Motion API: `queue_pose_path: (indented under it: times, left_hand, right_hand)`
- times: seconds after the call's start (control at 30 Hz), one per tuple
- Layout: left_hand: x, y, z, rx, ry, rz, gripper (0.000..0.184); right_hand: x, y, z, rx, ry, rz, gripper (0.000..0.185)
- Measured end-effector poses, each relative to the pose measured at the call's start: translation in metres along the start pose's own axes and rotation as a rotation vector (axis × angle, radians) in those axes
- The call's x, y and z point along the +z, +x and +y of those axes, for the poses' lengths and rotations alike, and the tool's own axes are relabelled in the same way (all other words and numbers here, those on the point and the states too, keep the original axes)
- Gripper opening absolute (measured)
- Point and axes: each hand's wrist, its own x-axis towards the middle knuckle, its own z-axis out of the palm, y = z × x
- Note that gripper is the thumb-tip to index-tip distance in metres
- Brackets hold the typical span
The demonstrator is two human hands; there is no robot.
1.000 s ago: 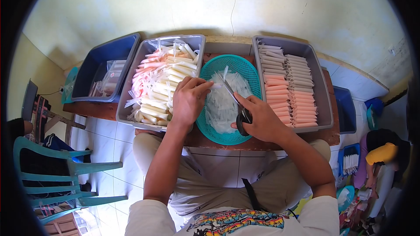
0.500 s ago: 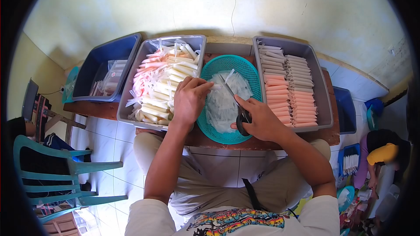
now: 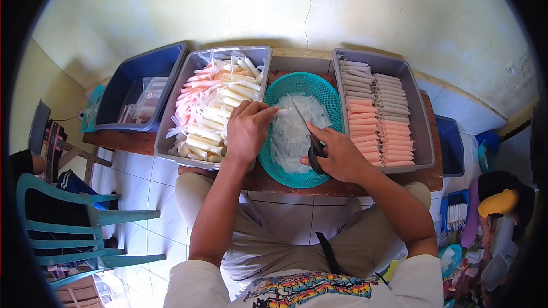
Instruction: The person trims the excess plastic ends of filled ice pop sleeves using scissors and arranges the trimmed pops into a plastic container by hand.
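My left hand [image 3: 249, 128] is closed on the end of a pale wrapped stick, whose tip pokes out over the green basket's left side. Black-handled scissors [image 3: 313, 142] are in my right hand [image 3: 339, 151], their blades pointing up and left above the basket. Clear plastic scraps [image 3: 299, 140] lie in the green basket [image 3: 333, 94]. To its left, a grey tub [image 3: 171, 115] holds pink and cream wrapped sticks [image 3: 228, 94] in a loose pile. Another grey tub [image 3: 425, 131] on the right holds pink and greyish sticks [image 3: 397, 137] in rows.
A dark blue tub [image 3: 108, 102] with plastic packs stands at the left end of the wooden table [image 3: 274, 187]. There is a green plastic chair [image 3: 63, 231] at lower left. A person in yellow and black [image 3: 496, 202] bends over items on the right.
The long clear strip that stood above the scissor blades is no longer visible there. The blades look closer together, while both hands stay in nearly the same place.
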Motion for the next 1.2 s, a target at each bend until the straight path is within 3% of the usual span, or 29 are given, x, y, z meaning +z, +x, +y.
queue_pose_path:
  times: [0.3,0.7,0.87,1.2]
  left_hand:
    - [0.001,0.001,-0.001,-0.010,-0.023,0.020,0.028]
    - [-0.004,0.005,0.007,-0.087,-0.211,0.079,0.030]
    - [-0.003,0.010,0.007,-0.007,-0.252,0.199,0.035]
    - [-0.006,0.006,0.009,-0.039,-0.291,0.169,0.034]
  right_hand:
    - [0.000,0.010,0.004,0.056,0.085,0.109,0.095]
    - [0.035,0.032,0.021,0.016,-0.071,0.163,0.091]
    - [0.058,0.046,0.029,0.064,-0.180,0.144,0.087]
    - [0.085,0.057,0.032,0.176,-0.344,0.111,0.080]
